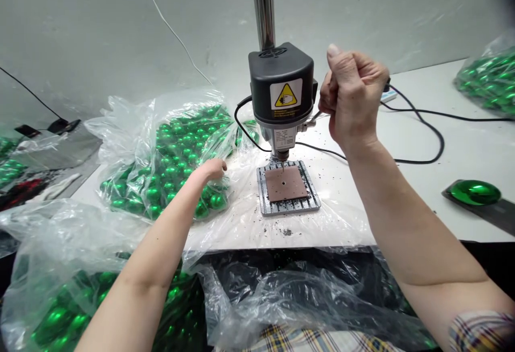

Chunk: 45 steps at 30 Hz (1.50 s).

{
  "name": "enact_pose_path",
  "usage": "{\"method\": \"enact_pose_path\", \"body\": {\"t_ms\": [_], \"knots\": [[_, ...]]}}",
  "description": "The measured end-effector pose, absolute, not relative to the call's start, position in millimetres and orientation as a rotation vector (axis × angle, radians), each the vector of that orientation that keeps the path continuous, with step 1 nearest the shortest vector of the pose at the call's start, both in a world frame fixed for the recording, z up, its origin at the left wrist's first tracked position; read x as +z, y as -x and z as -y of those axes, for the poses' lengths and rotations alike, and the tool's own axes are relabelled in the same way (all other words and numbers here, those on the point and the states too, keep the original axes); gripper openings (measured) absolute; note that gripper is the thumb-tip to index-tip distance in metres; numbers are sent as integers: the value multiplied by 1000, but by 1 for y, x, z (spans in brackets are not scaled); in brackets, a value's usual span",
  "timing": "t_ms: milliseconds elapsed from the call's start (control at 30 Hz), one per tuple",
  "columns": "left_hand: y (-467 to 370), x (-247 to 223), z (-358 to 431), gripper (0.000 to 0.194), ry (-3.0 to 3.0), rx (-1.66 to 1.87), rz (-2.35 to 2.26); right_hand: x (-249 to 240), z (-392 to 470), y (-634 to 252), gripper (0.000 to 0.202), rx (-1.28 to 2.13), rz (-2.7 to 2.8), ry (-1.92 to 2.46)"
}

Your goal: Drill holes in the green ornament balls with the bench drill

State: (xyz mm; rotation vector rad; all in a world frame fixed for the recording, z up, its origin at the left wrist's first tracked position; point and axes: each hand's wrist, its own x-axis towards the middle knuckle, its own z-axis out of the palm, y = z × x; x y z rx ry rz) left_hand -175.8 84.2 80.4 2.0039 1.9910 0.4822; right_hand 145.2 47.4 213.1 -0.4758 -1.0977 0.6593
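Observation:
My right hand [354,92] is closed in a fist round the lever [314,120] on the side of a small black drill press [281,86]. The lever's end is hidden inside the fist. Below the chuck [282,154], a thin bit points down at a brown square board [286,184] with a small dark hole. That board lies on the grey slotted base plate [289,210]. Over on the left, my left hand [213,169] has its fingers curled down among shiny green balls [177,148] at a clear plastic bag [132,121]. What those fingers hold is hidden.
Dark shavings [287,232] are scattered around the base. Another bag of green balls [488,81] stands at the far right, and a green oval piece [475,192] lies on a dark flat object. A black cable [426,110] loops behind my right arm. Clear plastic [281,298] covers my lap.

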Motion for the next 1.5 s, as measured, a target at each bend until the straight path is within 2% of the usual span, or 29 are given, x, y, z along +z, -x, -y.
{"method": "enact_pose_path", "body": {"t_ms": [133, 300, 367, 433, 500, 567, 633, 767, 867, 1000, 1100, 1233, 1267, 1400, 1500], "knots": [[174, 84, -81, 20, -1935, 17, -1903, 212, -49, -146, 53, 650, 1125, 460], [162, 81, -68, 24, -1968, -96, -1920, 211, -49, -147, 56, 641, 1151, 507], [159, 83, -60, 26, -2019, -38, -1973, 211, -49, -147, 56, 647, 1149, 521], [157, 88, -52, 31, -2069, 189, -2063, 212, -49, -147, 56, 653, 1144, 528], [154, 93, -43, 39, -2012, 695, -2078, 212, -48, -147, 56, 651, 1139, 518], [148, 97, -33, 49, -1775, 1237, -1870, 212, -49, -147, 57, 647, 1134, 494], [138, 100, -22, 56, -1481, 1489, -1555, 212, -49, -147, 58, 643, 1134, 470], [112, 106, -2, 44, -1063, 1522, -1162, 212, -51, -147, 59, 646, 1136, 436], [93, 108, 10, 35, -782, 1410, -986, 212, -50, -147, 58, 658, 1140, 420], [72, 101, 18, 38, -426, 1218, -871, 212, -51, -146, 61, 663, 1111, 393], [61, 91, 21, 39, -321, 1219, -869, 212, -52, -146, 63, 647, 1122, 386], [51, 74, 22, 18, -448, 1312, -874, 212, -53, -148, 63, 638, 1154, 437], [48, 69, 21, 20, -528, 1335, -893, 211, -54, -148, 63, 636, 1157, 441], [40, 48, 15, 52, -835, 1434, -1107, 210, -56, -148, 63, 627, 1161, 454], [36, 33, 4, 63, -958, 1460, -1238, 209, -59, -148, 63, 619, 1177, 488]]}}
